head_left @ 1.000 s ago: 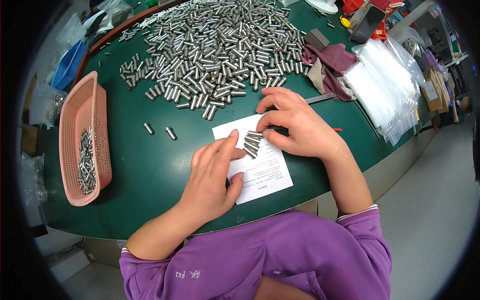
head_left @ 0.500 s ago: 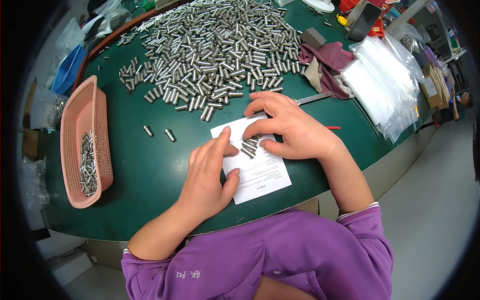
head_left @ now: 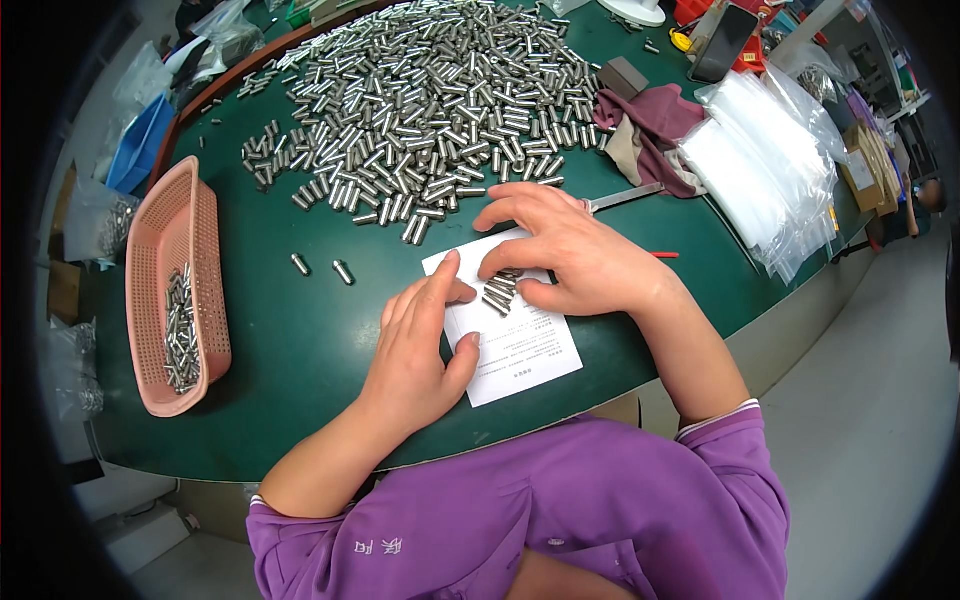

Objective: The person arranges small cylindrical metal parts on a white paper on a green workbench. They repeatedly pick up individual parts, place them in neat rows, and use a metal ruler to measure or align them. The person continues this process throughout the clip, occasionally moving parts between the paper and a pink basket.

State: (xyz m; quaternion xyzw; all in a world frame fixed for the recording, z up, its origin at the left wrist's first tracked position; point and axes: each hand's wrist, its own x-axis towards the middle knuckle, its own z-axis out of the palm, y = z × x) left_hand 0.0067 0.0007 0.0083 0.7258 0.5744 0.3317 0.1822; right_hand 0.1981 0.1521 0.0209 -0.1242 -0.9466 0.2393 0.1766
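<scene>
On the white printed paper sheet (head_left: 520, 345) we rest our left hand (head_left: 415, 345) flat, fingers together, while our right hand (head_left: 565, 255) cups small silver metal pins (head_left: 500, 290), fingers spread.

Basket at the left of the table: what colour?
Salmon pink basket, perforated walls; head view shows it best.

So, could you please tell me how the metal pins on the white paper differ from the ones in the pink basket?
The pins on the paper are a small cluster between both hands, left hand and right hand; the pins in the pink basket lie untouched. The paper's pins rest on a flat white sheet; the basket's sit inside perforated walls. Both groups are short silvery cylinders.
</scene>
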